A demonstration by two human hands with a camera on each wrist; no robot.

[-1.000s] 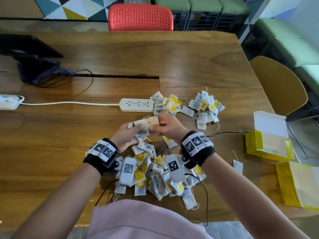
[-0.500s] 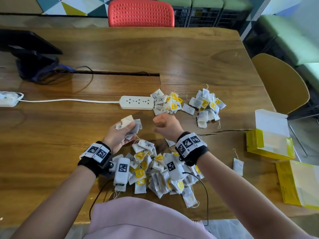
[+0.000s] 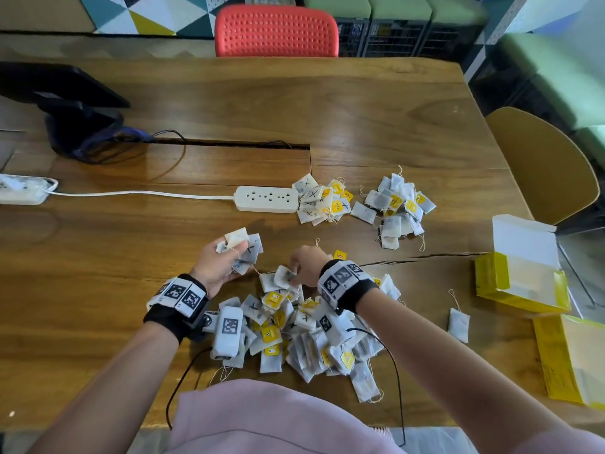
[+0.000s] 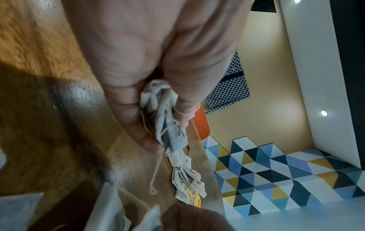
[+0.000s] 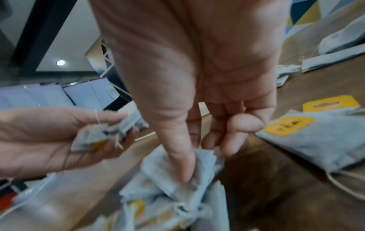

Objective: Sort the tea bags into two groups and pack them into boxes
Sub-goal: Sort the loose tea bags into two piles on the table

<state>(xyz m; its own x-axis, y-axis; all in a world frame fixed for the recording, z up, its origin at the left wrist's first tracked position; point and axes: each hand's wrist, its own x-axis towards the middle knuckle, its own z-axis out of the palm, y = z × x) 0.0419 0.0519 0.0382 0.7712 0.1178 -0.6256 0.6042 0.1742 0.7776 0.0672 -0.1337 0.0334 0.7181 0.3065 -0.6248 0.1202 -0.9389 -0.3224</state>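
Left hand (image 3: 218, 265) is clutching a bunch of tea bags (image 3: 246, 246); right hand (image 3: 306, 264) is pinching one bag (image 3: 284, 277) off the pile (image 3: 294, 329) just below both wrists. Bags prob. v. light, soft, strings tangling; pinching the paper body looks best.

Bare table (image 3: 98, 257) left of hands; power strip (image 3: 266, 199), sorted piles (image 3: 360, 201) ahead.

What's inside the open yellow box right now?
The open box shows only a pale bare interior; no tea bags are visible in it. Its near wall hides the bottom nearest the person, so that part cannot be checked.
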